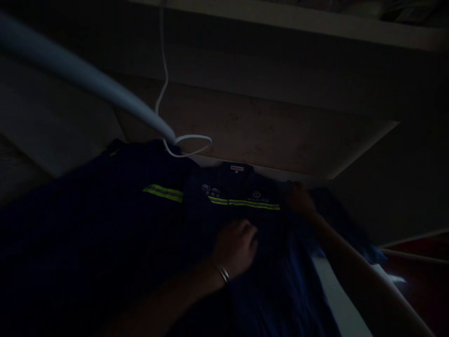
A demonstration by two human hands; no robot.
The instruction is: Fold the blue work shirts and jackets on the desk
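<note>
A dark navy work jacket [217,213] lies spread face up, its collar pointing away from me. A yellow-green and grey reflective stripe crosses its chest, with pale printed emblems above. My left hand [235,245], a metal bracelet at its wrist, is over the jacket's front with fingers curled; blur and darkness hide what they hold, if anything. At the jacket's right shoulder as I see it, my right hand [300,199] has its fingers closed on the cloth. To the left lies a second navy garment [129,187] with a similar stripe, partly against the first.
A pale pole [91,84] slants in from the upper left, near a looped white cable [192,136]. Overhead runs a shelf edge [280,18]. A patterned panel [245,121] stands behind the clothes. A pale surface [338,295] shows at lower right. The scene is very dim.
</note>
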